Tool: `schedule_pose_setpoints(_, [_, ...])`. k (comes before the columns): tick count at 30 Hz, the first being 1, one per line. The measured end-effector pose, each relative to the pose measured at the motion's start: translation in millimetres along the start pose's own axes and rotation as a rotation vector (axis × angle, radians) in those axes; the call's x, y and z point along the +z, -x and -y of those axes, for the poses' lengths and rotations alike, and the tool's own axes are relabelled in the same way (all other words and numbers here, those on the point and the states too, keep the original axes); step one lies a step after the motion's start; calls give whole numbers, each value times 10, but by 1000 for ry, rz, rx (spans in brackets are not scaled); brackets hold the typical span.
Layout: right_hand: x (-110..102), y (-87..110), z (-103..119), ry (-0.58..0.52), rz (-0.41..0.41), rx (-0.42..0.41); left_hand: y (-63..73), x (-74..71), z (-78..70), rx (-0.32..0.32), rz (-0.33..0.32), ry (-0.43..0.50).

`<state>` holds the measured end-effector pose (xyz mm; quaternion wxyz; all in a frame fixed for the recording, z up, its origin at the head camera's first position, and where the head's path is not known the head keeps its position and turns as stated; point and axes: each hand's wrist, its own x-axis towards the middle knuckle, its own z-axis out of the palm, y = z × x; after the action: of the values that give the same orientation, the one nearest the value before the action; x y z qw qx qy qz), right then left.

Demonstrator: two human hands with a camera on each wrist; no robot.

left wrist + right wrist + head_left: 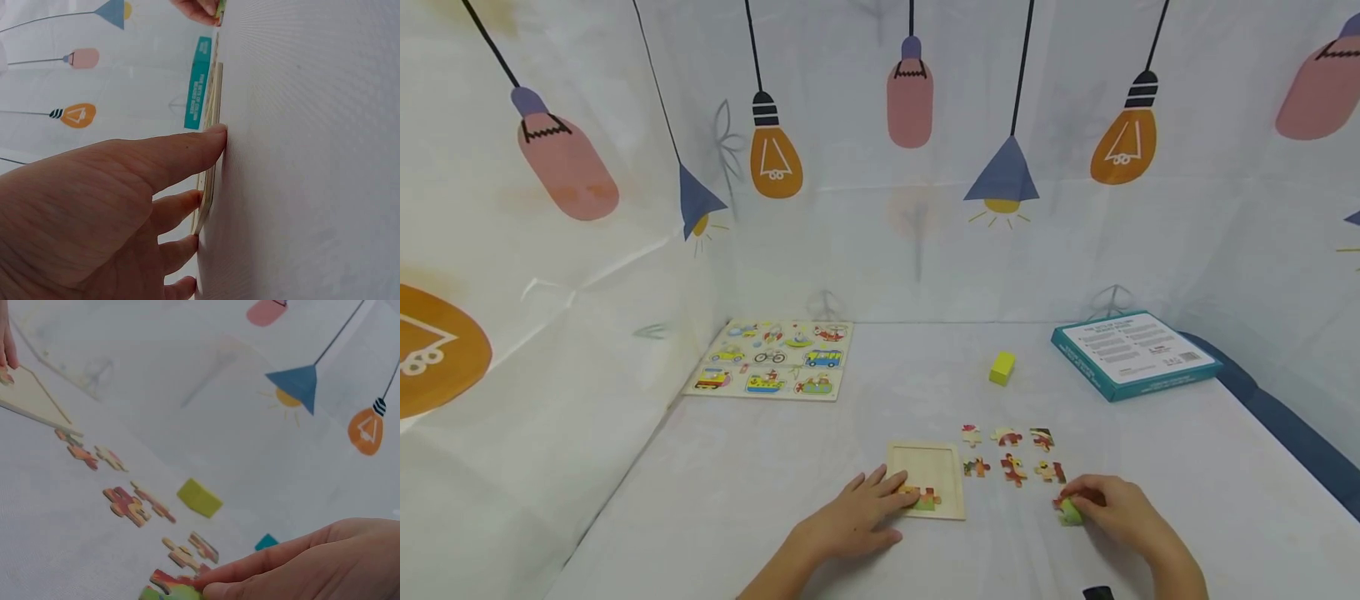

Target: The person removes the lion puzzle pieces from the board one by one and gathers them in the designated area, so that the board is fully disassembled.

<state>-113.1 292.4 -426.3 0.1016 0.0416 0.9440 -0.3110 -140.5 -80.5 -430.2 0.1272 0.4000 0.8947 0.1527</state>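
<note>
My left hand point(863, 515) lies with fingers spread over the left edge of a square wooden puzzle tray point(951, 483). Its fingertips touch puzzle pieces point(927, 500) fitted along the tray's lower part; the hand partly hides them. To the right, my right hand point(1116, 510) pinches a green and red puzzle piece point(1070, 512) between thumb and forefinger. The right wrist view shows that same piece point(178, 591) at the fingertips, low over the table or touching it; I cannot tell which. Several loose pieces point(1013, 470) lie in two rows between the tray and this hand.
A yellow block point(1002, 367) sits behind the loose pieces. At the back left lies a board with vehicle pictures point(770, 358). A teal-edged box point(1135, 354) rests at the back right. Some black object point(1098, 592) shows at the front edge.
</note>
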Motion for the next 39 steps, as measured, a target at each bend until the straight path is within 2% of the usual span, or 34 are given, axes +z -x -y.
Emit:
schedule_pose_setpoints(16, [20, 4, -11, 44, -32, 22, -8, -19, -30, -13, 12, 1])
schedule_pose_setpoints(24, [75, -16, 41, 76, -169, -92, 1, -25, -34, -26, 11, 26])
schedule_pose_setpoints(30, [162, -44, 193, 88, -268, -195, 12, -9, -25, -21, 6, 35])
schedule_pose_setpoints(36, [301, -76, 364, 100, -336, -336, 16, 0, -21, -16, -5, 34])
schedule_pose_setpoints(39, [358, -98, 449, 112, -366, -372, 12, -3, -26, -15, -10, 36])
